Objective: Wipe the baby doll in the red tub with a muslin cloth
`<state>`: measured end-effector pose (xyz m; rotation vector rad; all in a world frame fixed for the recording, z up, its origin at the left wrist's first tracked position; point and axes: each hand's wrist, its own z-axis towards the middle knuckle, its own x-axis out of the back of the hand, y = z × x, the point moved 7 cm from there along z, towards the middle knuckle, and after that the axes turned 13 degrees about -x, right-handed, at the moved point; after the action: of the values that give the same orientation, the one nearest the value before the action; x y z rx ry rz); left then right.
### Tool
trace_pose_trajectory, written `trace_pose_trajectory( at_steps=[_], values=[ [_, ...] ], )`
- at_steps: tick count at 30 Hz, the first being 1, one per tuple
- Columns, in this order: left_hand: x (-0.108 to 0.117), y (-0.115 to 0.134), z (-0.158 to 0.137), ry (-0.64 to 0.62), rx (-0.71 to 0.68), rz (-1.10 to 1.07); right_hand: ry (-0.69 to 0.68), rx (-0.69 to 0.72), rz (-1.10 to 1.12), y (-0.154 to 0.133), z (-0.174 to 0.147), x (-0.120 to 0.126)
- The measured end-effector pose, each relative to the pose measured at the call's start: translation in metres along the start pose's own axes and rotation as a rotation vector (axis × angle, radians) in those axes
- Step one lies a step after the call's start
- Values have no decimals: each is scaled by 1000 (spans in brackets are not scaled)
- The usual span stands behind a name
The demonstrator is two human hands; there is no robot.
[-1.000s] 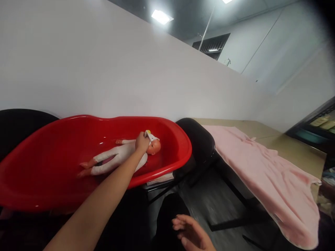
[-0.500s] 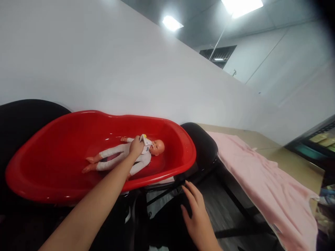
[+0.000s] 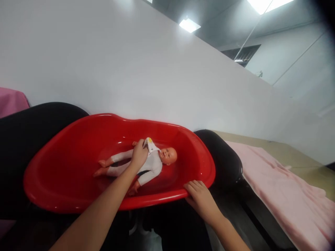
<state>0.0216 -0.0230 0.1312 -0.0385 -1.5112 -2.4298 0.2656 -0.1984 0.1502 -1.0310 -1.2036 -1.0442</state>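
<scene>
A baby doll (image 3: 154,165) with white limbs and torso lies on its back in a red baby bathtub (image 3: 62,170). Its bald head points right and its bare feet left. My left hand (image 3: 140,153) is closed over the doll's chest, gripping a white cloth (image 3: 152,145) with a yellow print near the doll's chin. Whether this cloth is loose or part of the doll's clothing, I cannot tell. At the tub's near right side, my right hand (image 3: 200,195) hooks its fingers over the rim, its thumb hidden below.
Black chair seats (image 3: 220,153) stand under and beside the tub. A pink towel (image 3: 282,181) drapes over a tan table (image 3: 295,153) at the right. Bright pink fabric (image 3: 12,101) shows far left. A white wall (image 3: 117,69) rises behind the tub.
My right hand has moved from open air below the tub onto its near rim. The left hand still grips the cloth at the doll's chest. The view has shifted left.
</scene>
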Motion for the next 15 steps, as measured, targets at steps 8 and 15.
trace_pose_trajectory(
  at_steps=[8, 15],
  values=[
    [25, 26, -11, -8, -18, -110, -48, 107, 54, -5, -12, 2],
    [46, 14, -37, 22, 66, -98, -77, 120, 76, -10, -10, 5]
  ],
)
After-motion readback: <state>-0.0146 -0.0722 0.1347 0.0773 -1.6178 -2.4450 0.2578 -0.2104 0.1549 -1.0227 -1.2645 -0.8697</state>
